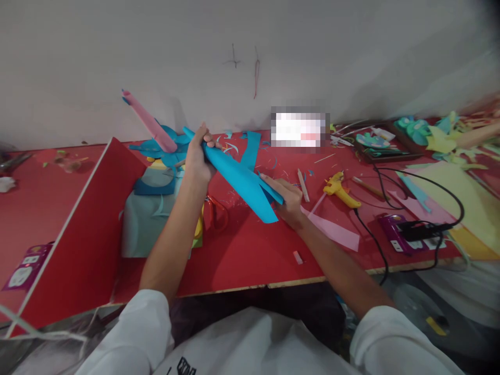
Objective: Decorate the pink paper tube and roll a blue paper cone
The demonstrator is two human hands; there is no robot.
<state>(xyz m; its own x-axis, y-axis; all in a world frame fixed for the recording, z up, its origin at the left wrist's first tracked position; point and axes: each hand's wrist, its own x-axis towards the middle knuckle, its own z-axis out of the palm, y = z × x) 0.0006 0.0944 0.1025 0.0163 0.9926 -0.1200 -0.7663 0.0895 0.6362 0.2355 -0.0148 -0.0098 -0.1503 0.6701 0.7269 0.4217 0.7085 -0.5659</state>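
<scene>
A strip of blue craft sheet (242, 183), partly rolled or folded over, is held aslant above the red table. My left hand (201, 151) closes round its upper left end. At the lower right end, my right hand (284, 195) grips the folded edge, its thumb lying along the sheet. A flap splits off there and hangs free. Behind my left hand stands a pink paper cone (150, 122) on blue cut shapes (160, 148). Another blue strip (252, 148) lies on the table beyond the held sheet.
A yellow glue gun (340, 190) with a black cord lies right of my right hand, near a pink strip (336, 233). Red-handled scissors (214, 213) rest under my left forearm. A red upright divider (86, 229) stands left. A purple power strip (402, 234) sits at the right.
</scene>
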